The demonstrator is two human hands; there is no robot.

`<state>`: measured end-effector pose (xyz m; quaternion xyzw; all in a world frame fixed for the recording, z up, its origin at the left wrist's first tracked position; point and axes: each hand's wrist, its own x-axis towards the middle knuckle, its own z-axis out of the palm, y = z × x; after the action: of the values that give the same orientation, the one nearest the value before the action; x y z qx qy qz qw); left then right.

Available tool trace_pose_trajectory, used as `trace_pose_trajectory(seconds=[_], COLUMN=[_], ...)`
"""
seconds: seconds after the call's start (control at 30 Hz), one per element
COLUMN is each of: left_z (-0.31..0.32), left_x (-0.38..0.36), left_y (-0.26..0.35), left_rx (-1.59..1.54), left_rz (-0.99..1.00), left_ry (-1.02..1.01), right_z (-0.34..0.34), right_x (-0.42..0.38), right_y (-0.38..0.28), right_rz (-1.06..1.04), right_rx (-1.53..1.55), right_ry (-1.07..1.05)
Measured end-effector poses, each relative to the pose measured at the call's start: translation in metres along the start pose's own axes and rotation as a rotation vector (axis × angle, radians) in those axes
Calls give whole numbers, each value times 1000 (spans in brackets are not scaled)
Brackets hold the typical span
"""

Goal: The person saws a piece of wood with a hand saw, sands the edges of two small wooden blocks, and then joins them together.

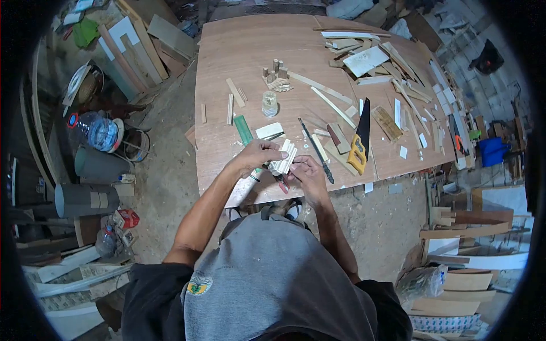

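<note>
Over the table's near edge, a small block of light wooden strips (pixel 284 159) sits between my two hands. My left hand (pixel 257 158) grips it from the left, thumb along its upper side. The fingers of my right hand (pixel 309 175) are curled at its right side and pinch its lower edge. Close by lie a green strip (pixel 243 130), a pale wood block (pixel 269 131) and a dark slim rod-like tool (pixel 316 149). Something with red handles (pixel 282 184) shows partly below the block, and the rest of it is hidden.
A glass jar (pixel 269 104) stands mid-table, with a small assembly of wooden pieces (pixel 276 75) behind it. Right of my hands lies a handsaw with a yellow handle (pixel 358 154). Offcuts (pixel 365 61) are heaped at the back right of the wooden table (pixel 227 57).
</note>
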<state>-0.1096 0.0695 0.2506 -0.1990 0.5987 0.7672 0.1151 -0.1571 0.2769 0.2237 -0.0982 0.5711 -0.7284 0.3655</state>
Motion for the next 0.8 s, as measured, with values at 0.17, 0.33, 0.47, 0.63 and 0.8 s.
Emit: trace_pose_trajectory(seconds=[0.17,0.33,0.47,0.63,0.8], left_z=[-11,-12,-5,-4,-2], left_x=[22,34,31,36,34], left_y=[14,29,45,45,46], left_rx=[401,677,703,706,679], left_rz=[-20,-93,-135,-121,-110], left_ry=[-35,-68,-60,-71,-57], right_z=[10,15,14,13,13], right_x=[3,7,9,11,10], right_y=[15,30,36,36,35], right_rz=[81,123,127,128,104], right_rx=[339,541,603,604,615], right_ry=[-7,11,-22,3,-15])
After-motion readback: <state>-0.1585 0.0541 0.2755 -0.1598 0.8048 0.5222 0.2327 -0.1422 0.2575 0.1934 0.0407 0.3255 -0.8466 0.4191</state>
